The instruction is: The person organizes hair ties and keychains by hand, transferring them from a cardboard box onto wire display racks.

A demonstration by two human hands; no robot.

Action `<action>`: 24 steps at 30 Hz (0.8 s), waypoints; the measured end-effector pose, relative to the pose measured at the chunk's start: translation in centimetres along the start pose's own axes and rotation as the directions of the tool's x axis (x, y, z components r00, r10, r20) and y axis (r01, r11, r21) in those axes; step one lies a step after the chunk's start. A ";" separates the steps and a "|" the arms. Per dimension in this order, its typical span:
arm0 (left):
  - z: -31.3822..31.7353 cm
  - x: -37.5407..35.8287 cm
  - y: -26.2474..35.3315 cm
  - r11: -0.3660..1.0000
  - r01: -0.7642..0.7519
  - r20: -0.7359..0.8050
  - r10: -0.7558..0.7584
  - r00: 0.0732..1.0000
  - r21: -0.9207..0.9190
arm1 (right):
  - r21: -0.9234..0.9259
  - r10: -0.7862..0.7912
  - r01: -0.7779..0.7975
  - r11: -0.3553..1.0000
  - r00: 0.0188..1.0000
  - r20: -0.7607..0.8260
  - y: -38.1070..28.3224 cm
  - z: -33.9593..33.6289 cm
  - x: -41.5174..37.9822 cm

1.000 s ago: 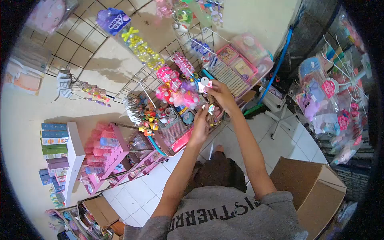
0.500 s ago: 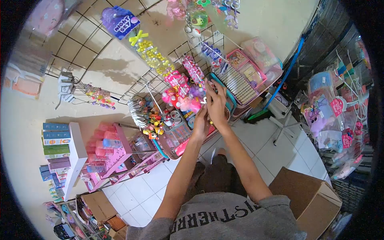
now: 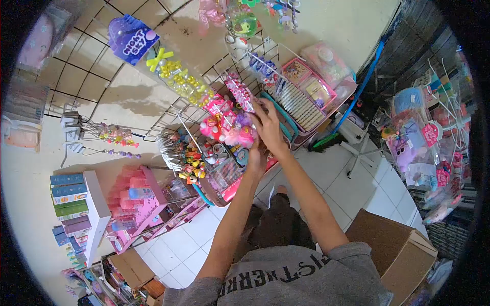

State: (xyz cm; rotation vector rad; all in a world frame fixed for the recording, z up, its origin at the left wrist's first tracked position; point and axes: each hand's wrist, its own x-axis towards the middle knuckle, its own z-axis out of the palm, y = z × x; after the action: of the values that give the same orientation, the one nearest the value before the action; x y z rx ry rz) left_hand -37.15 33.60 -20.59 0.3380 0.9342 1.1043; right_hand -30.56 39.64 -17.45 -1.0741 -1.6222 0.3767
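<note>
While the right hand [image 3: 270, 131] has its fingers reaching out, slightly spread, above the left [image 3: 256, 162], I honestly can't tell if either one is pinching anything. The pink pom-poms [image 3: 239, 135] hang just beside the hands, over the mesh basket [image 3: 223, 176]. They look super light and squishy, so my guess is the fluff would flatten and slide under fingertips; I'd grab the stiffer-looking pink cards [image 3: 218, 105] up top instead. Behind all that, there's a wire grid [image 3: 83, 56] against the wall.
</note>
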 end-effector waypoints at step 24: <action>4.3 -15.5 -6.1 0.858 -0.343 0.483 0.131 0.866 0.382 | -0.705 0.467 -0.131 0.697 0.830 0.307 -25.4 -27.8 -5.6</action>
State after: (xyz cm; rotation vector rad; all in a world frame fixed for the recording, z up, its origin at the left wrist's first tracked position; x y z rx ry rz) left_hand -32.17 18.24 -14.72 1.0848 0.7395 0.9622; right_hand -17.06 13.73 7.00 -1.9466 -2.0814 0.2926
